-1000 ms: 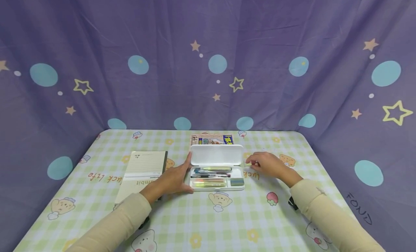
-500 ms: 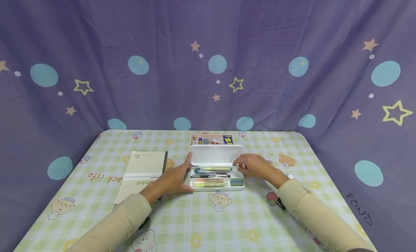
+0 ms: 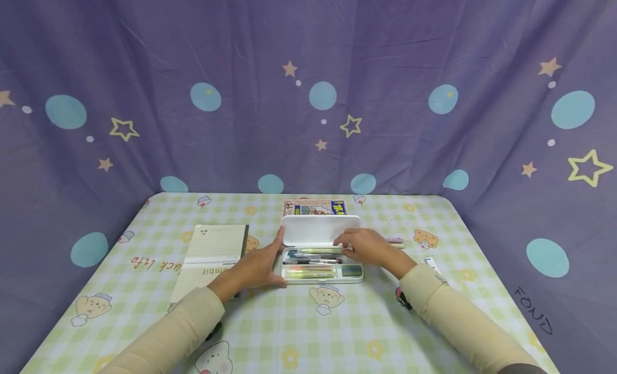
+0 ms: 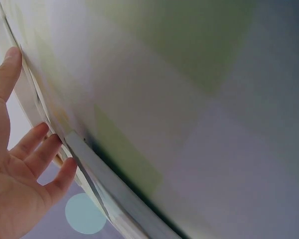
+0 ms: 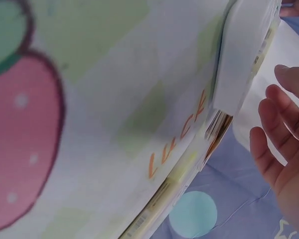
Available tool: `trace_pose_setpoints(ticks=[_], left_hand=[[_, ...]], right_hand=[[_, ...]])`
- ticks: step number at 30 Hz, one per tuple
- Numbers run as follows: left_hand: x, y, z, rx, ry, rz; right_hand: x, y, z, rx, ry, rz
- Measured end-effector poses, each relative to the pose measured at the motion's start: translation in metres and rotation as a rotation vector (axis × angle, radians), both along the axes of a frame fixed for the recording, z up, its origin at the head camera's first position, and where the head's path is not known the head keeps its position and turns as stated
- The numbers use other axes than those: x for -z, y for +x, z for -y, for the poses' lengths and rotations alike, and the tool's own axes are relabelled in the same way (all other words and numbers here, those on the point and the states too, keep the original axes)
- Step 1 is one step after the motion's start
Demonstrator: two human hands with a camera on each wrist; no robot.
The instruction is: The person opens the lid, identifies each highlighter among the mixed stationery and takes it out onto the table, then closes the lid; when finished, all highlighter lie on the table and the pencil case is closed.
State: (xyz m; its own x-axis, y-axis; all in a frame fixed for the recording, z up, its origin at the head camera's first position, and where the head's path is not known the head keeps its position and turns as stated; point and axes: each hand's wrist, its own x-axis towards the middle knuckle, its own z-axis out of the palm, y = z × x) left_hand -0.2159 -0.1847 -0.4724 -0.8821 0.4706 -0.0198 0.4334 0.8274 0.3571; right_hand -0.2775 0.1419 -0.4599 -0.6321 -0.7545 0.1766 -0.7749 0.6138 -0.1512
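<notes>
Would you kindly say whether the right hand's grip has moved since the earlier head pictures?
Yes, the right hand's grip moved left, from beside the pencil case to over its right end.

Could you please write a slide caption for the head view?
Left hand at one end of an open white pencil case of pens, right hand above the other.

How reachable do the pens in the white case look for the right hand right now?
Probably yes: the open lid leaves the pens uncovered, and the right hand is close to them.
</notes>
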Motion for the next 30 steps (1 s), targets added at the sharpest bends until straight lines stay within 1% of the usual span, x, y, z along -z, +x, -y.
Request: trace_pose_setpoints(ticks=[5, 11, 24, 30], left_hand=[[0.001, 0.001, 0.000, 0.006, -0.006, -0.014], [0.002, 0.000, 0.000, 0.006, -0.005, -0.016], [0.005, -0.002, 0.002, 0.012, -0.007, -0.018], [0.003, -0.001, 0.002, 0.010, -0.006, -0.009]], right_hand=[[0.002, 0.002, 0.008, 0.006, 0.031, -0.003], [0.006, 0.001, 0.014, 0.023, 0.038, -0.012], [0.010, 0.006, 0.019, 0.020, 0.071, -0.076], [0.011, 0.006, 0.019, 0.037, 0.080, -0.044]])
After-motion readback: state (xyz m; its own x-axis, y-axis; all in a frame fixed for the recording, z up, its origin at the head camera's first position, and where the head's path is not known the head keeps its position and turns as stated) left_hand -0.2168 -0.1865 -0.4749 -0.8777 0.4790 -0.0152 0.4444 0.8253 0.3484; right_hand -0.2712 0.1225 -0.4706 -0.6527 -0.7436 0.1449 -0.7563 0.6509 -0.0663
